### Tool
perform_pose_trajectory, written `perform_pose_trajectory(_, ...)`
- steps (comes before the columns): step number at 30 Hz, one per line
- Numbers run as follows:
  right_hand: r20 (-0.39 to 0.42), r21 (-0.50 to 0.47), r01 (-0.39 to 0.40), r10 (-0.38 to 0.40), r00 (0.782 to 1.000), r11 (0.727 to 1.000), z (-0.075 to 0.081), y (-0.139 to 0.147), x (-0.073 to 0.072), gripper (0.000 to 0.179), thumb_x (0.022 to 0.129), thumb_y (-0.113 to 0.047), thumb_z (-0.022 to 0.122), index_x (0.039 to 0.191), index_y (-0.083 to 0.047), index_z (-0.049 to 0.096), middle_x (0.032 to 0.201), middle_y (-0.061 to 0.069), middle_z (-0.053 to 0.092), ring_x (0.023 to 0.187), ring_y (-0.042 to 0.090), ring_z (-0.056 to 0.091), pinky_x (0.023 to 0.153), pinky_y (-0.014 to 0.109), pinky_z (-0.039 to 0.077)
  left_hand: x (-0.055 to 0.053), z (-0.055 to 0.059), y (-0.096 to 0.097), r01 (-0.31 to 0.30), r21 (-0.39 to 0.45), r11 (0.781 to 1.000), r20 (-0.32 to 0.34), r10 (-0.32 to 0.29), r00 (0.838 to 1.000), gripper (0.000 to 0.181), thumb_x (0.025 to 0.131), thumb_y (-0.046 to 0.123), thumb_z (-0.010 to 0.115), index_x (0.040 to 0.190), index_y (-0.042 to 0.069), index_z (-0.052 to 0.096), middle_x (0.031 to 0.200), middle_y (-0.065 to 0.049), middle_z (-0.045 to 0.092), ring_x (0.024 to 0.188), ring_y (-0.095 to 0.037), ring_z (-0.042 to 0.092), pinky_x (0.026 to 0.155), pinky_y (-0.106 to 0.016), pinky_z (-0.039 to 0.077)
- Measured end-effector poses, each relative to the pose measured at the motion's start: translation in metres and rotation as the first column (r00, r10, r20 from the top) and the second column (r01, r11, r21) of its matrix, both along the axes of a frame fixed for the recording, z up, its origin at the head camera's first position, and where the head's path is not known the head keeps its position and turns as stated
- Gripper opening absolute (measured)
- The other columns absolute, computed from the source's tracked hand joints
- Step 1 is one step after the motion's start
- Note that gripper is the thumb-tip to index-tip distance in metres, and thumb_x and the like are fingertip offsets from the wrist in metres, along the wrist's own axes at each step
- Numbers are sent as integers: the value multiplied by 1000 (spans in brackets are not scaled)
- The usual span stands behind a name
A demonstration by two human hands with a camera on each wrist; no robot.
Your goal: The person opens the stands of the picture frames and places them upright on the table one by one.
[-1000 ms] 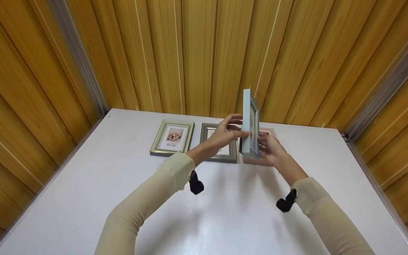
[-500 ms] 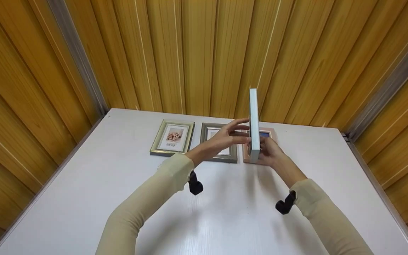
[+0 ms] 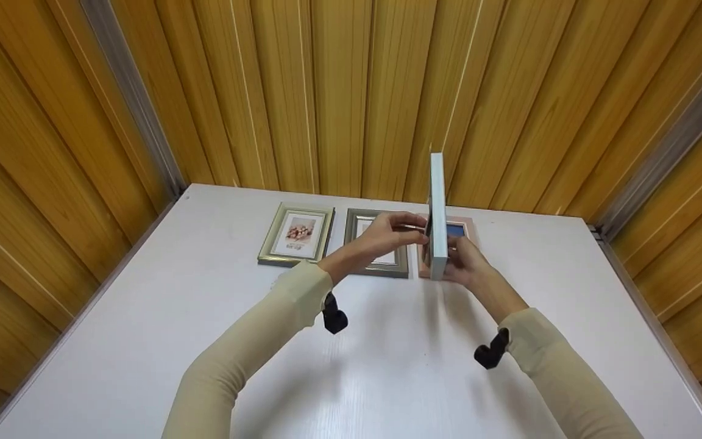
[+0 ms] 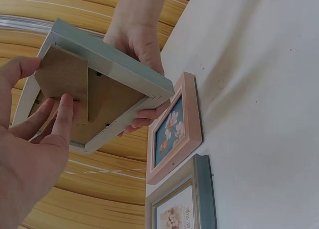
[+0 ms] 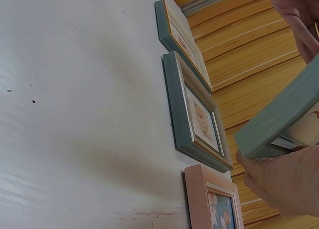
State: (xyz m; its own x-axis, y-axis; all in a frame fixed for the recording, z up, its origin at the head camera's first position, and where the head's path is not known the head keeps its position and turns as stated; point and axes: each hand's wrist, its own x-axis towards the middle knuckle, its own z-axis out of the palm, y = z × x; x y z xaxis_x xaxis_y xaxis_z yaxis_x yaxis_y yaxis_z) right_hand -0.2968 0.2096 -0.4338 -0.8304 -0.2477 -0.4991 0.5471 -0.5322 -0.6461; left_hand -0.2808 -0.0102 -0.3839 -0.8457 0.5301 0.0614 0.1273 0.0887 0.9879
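A light blue picture frame [image 3: 438,213] stands edge-on to the head view, held up above a pink picture frame [image 3: 471,228] that lies on the white table. My right hand [image 3: 470,262] grips the blue frame from its right, front side. On the back, my left hand [image 3: 381,236] has its thumb and fingertips at opposite edges of the brown fold-out stand [image 4: 65,74], pinching it. The stand looks slightly lifted from the backing in the left wrist view. What picture the blue frame holds is mostly hidden.
Left of the pink frame, a grey picture frame [image 3: 390,272] and a pale green-gold picture frame [image 3: 296,235] lie face up in a row along the back of the white table [image 3: 375,366]. Wood-patterned panels [image 3: 339,91] rise behind and at both sides.
The blue frame has turned from showing its front to edge-on and shifted slightly right. My left fingers have moved from its side edge to the stand on its back.
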Motion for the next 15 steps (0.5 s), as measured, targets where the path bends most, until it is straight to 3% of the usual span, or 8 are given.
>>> perform_pose_trajectory(4,-12,18,-4,4,1000,1000,1,3,0,23,106,-11,34,123,-10,49,117,8,58,105,20,57,90,37,52,-2,-1,-3,-30,-16,999,-22,30,999,37,94,15,66,130,6,67,130,-9,67,112,-15,62,102,-30,51)
perform_pose_trajectory(9,-41,37,-21,23,999,999,3,6,-1,25,106,-10,34,127,-15,46,126,7,47,111,20,51,90,36,50,-5,-2,-7,-60,-49,997,-59,57,997,36,95,16,64,130,7,69,128,-10,70,109,-15,62,105,-38,50)
perform_pose_trajectory(15,-7,-14,-59,59,998,998,2,10,-2,34,109,-17,27,141,-9,32,101,12,62,88,22,63,79,36,57,-9,-3,-16,-39,-48,998,-91,35,995,39,98,11,53,135,2,65,129,-17,69,103,-12,62,90,-26,51)
